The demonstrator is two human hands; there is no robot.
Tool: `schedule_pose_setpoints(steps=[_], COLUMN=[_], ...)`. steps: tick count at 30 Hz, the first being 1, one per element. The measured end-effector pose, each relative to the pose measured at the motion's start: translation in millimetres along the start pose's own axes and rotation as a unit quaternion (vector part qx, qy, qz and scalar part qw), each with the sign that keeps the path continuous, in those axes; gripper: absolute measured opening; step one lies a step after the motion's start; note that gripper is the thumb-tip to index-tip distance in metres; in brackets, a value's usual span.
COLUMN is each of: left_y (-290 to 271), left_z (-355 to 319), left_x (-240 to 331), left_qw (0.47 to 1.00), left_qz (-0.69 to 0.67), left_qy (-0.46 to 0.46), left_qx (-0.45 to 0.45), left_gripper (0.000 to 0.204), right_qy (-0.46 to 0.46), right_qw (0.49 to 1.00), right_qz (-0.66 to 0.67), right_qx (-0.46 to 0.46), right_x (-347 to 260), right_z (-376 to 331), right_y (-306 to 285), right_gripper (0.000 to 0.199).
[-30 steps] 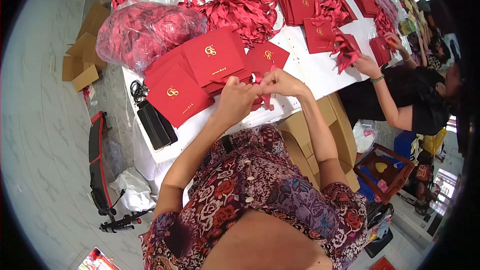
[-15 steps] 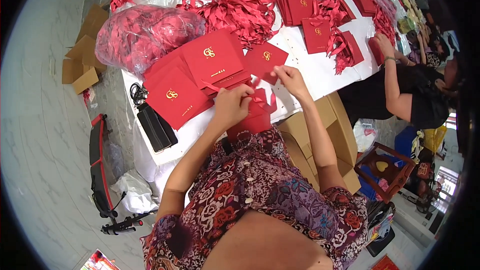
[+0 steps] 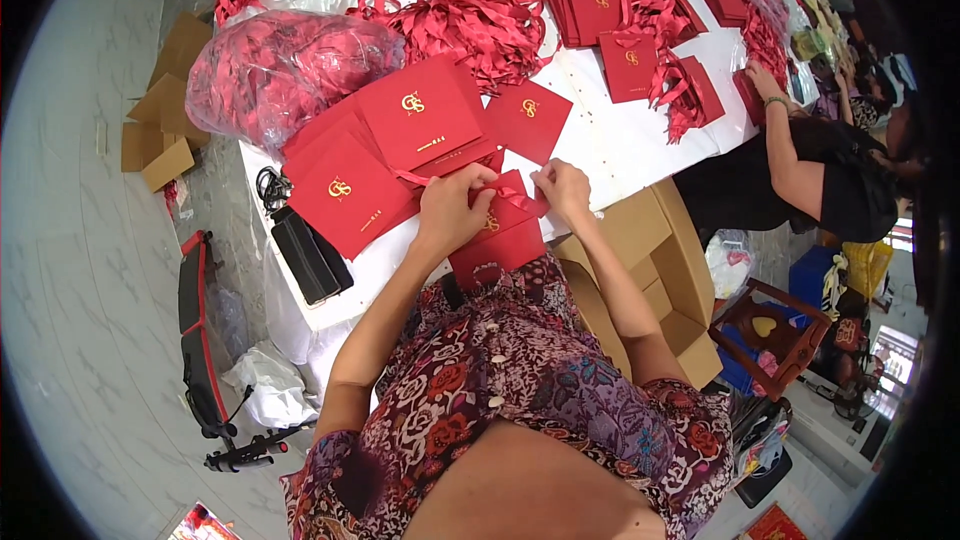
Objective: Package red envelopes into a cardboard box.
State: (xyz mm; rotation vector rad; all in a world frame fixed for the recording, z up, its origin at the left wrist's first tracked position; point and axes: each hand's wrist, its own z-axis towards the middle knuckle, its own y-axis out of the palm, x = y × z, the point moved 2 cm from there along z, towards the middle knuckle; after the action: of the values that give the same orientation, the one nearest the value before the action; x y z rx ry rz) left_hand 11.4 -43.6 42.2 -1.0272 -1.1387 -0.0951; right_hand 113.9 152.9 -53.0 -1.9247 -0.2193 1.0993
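Observation:
A flat red paper bag (image 3: 507,248) with a gold emblem lies at the table's near edge against my clothes. A red ribbon (image 3: 512,196) runs in a loop across its top. My left hand (image 3: 455,208) is closed in a pinch on the ribbon at the bag's upper left. At the upper right, the fingers of my right hand (image 3: 566,190) are pinched together beside the ribbon's other end; what sits between them is too small to make out. To the left lie stacked red bags (image 3: 345,190), and one single red bag (image 3: 530,118) lies just beyond my hands.
A plastic sack of ribbons (image 3: 290,70) and a ribbon heap (image 3: 465,25) lie farther back. A black case (image 3: 312,255) is at the left edge. An open cardboard box (image 3: 655,265) stands below my right forearm. A co-worker in black (image 3: 800,175) works at the right.
My right hand has come down and inward to the ribbon beside the bag. My left hand has shifted slightly left, and the ribbon lies flatter over the bag's top.

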Motion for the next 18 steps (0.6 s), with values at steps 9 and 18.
schedule_pose_setpoints(steps=[9, 18], left_y=[-1, -18], left_z=[0, -11], left_x=[-6, 5], left_qw=[0.998, 0.991], left_qz=[-0.042, 0.110], left_qy=[0.011, 0.079], left_qx=[-0.054, -0.016], left_gripper=[0.030, 0.031], right_qy=[-0.129, -0.161], right_qw=[0.942, 0.967], right_qz=[0.278, 0.037], right_qx=[-0.138, -0.192], right_x=[-77, -67], right_z=[-19, -19], right_y=[-51, -47], right_gripper=[0.019, 0.018])
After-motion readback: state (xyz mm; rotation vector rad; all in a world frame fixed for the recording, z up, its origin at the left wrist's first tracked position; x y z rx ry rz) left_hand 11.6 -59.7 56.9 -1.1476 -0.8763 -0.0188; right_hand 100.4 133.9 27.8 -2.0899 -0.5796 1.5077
